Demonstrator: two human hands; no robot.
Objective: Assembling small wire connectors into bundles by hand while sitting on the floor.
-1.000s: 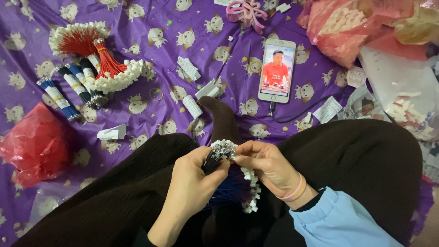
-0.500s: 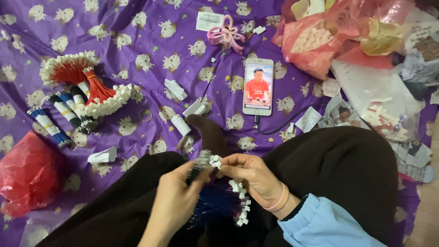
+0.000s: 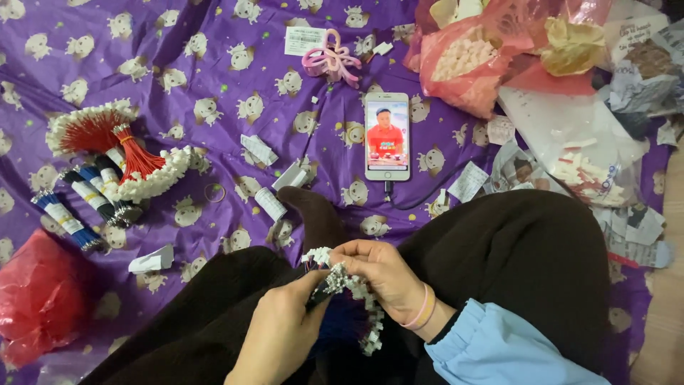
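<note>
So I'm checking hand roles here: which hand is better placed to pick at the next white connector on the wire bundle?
Probably the right hand: its fingertips sit on the white connectors at the top of the wire bundle, while the left hand grips the bundle lower down, steadying it.

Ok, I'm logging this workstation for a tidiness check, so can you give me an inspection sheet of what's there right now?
Surface: purple patterned cloth spread flat, with the person's dark-clad legs across its lower part.
Job's things: bundle of blue wires with white connectors, held over the lap.
Clutter: red wire bundle, blue wire bundles, loose paper labels, pink bow, red plastic bag, pink bag of white parts, clear bags and paper scraps.
Hands: left hand and right hand both grip the bundle.
Cables: dark cable plugged into the phone, whose screen is lit.
Surroundings: nothing seen.
</note>
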